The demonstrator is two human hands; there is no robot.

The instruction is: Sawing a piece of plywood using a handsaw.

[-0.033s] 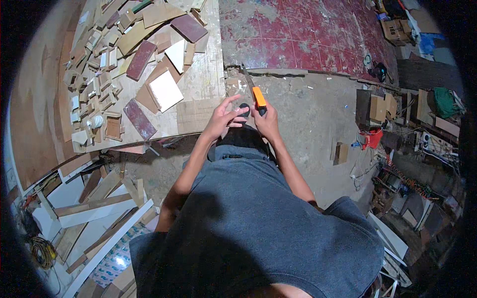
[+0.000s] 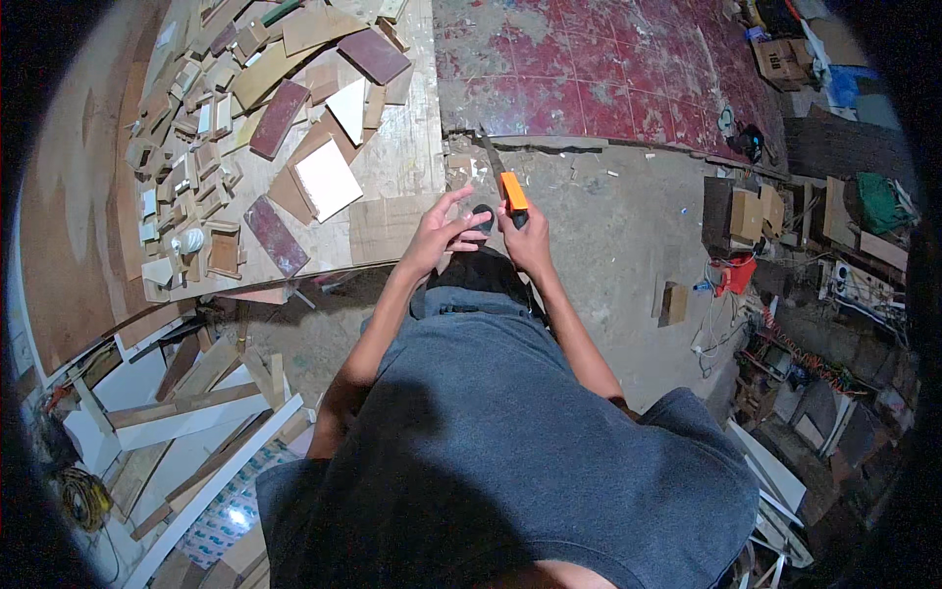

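Observation:
In front of my waist, my right hand point(image 2: 528, 239) is closed round the handle of a narrow-bladed hand tool point(image 2: 514, 191). The tool has an orange and black grip, and its thin dark blade points away and slightly left; whether it is a saw or a knife I cannot make out. Close by on the left, my left hand point(image 2: 437, 236) has its thumb and lower fingers at a small round black thing point(image 2: 482, 215), partly covered by the thumb. My left index finger stretches out free. The two hands are apart.
To the left, a wooden worktable point(image 2: 392, 211) carries many small wood pieces, maroon blocks point(image 2: 276, 234) and a white-topped board point(image 2: 329, 181). Offcuts point(image 2: 186, 402) pile up below it. A worn red tiled floor point(image 2: 608, 69) lies ahead. Cables and a red item point(image 2: 736, 276) are at the right.
The tool in my right hand has shifted very slightly, its blade tilting a little. My left hand has barely moved.

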